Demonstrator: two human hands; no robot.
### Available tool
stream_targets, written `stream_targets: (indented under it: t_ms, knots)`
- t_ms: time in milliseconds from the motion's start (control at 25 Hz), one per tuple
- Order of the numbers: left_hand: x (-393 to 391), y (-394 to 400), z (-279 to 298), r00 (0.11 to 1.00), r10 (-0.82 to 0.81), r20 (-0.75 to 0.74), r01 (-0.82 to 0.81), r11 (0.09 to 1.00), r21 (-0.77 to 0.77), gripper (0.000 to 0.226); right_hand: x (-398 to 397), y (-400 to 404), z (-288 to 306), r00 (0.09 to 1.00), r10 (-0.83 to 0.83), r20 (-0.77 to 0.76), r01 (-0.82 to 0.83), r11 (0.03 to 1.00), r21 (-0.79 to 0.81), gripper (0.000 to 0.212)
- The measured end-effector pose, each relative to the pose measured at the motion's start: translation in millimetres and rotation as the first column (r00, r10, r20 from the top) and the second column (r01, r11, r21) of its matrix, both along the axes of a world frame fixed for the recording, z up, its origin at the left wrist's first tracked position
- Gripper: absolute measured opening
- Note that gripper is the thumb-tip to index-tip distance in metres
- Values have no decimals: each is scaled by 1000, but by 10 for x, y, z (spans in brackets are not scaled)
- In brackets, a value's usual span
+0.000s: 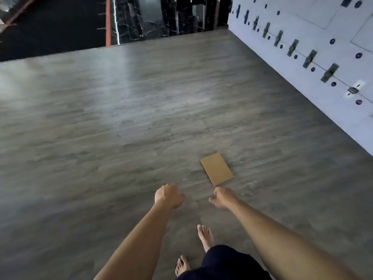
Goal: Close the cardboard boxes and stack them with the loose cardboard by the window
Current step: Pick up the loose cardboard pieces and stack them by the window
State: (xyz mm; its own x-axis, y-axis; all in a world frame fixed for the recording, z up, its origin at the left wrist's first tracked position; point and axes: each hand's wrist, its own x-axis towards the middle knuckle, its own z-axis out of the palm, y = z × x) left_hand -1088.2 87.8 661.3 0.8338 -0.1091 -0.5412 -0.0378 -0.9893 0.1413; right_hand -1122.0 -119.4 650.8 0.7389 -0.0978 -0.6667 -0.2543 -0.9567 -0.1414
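Observation:
A small flat piece of brown cardboard [217, 169] lies on the grey wood-look floor [121, 128], a little right of centre. My left hand [169, 196] hangs in front of me with its fingers curled under and holds nothing. My right hand [222, 197] is just below the near corner of the cardboard, fingers loosely curled down, apart from it and holding nothing. No cardboard box is in view.
My bare feet [204, 237] stand on the floor below my hands. A white wall [302, 73] with dark fittings runs along the right. Dark glass panels [151, 19] and an orange post [108, 21] close off the far end.

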Motion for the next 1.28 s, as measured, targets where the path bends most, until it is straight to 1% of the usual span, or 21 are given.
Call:
stream_targets:
  t_ms: [120, 240, 360, 520, 640, 760, 840, 920, 1000, 1080, 1120, 1160, 1200, 1280]
  knots:
    - [567, -145, -65, 996, -90, -23, 90, 996, -6, 38, 462, -114, -121, 997, -65, -40, 66, 997, 28, 47]
    - [1186, -276, -132, 987, -159, -19, 160, 987, 26, 41, 1007, -224, -253, 990, -133, -51, 136, 989, 57, 39]
    - [1869, -418, -140, 977, -215, -6, 215, 975, 53, 46, 1623, -336, -318, 978, -205, -43, 209, 971, 119, 49]
    - [2689, -645, -80, 966, -256, 21, 255, 966, 43, 44, 2361, -467, -317, 960, -275, -46, 279, 938, 207, 43]
    - [3146, -825, -110, 946, -323, -25, 324, 943, 74, 41, 2697, -651, -311, 914, -404, -33, 401, 891, 214, 53]
    - [3658, -1253, -170, 894, -441, -77, 446, 890, 91, 38, 2902, -900, -400, 831, -555, -35, 550, 810, 206, 56]
    - [4020, -1634, -213, 847, -522, -103, 529, 847, 54, 37, 3067, -1018, -464, 787, -616, -41, 609, 765, 208, 54]
    - [4351, -1993, -255, 790, -607, -90, 611, 790, 38, 37, 3230, -1102, -507, 736, -677, -21, 665, 717, 211, 50]
    - [4612, -2196, -312, 738, -664, -117, 672, 740, 34, 38, 3332, -1138, -487, 656, -754, -39, 741, 633, 225, 45]
    - [4824, -2336, -439, 678, -718, -155, 731, 682, 40, 35, 3364, -1162, -474, 591, -803, -72, 800, 572, 183, 30]
    - [4910, -2406, -504, 653, -738, -168, 752, 658, 34, 34, 3354, -1164, -500, 538, -840, -73, 836, 520, 174, 18]
    - [4992, -2489, -555, 631, -757, -169, 770, 637, 24, 34, 3354, -1176, -522, 464, -883, -62, 876, 448, 179, 12]
    - [5046, -2553, -597, 610, -774, -169, 788, 615, 24, 34, 3357, -1185, -542, 405, -912, -63, 905, 391, 169, 13]
    - [5099, -2642, -625, 577, -803, -150, 814, 581, 18, 35, 3378, -1228, -517, 342, -936, -80, 932, 327, 153, 10]
